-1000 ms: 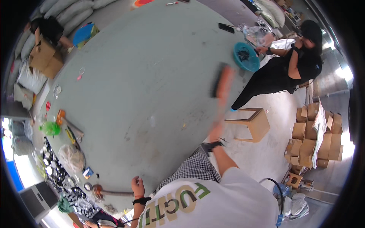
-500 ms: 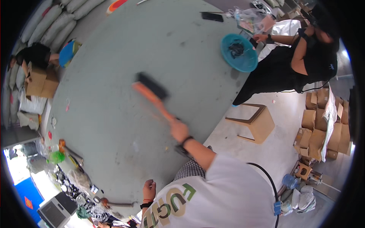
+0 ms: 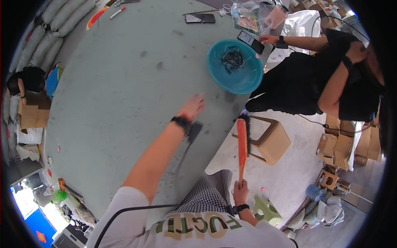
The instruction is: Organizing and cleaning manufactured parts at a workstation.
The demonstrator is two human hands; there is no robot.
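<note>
My right hand (image 3: 240, 192) is wrapped round the handle of a long brush (image 3: 242, 144) with an orange-red wooden back and dark bristles. The brush points away from me, beyond the table's right edge, with the floor and a stool behind it. My left hand (image 3: 192, 107) reaches out over the grey-green table (image 3: 120, 91), slightly blurred, its fingers stretched and holding nothing. Whether it touches the surface I cannot tell. Beyond it, at the table's right edge, stands a turquoise basin (image 3: 215, 72) with a dark tangled bundle (image 3: 234, 60) inside.
A co-worker in black (image 3: 297, 82) sits to the right, a hand near a phone (image 3: 251, 42). Another phone (image 3: 200, 18), a plastic bag (image 3: 252, 18) and a marker (image 3: 117, 13) lie at the far side. Tan (image 3: 271, 140) and green (image 3: 266, 211) stools stand on the floor.
The brush has swung from over the table to the right, past its edge, in my right hand. My left hand has moved forward from the near edge over the table. The view has shifted.
</note>
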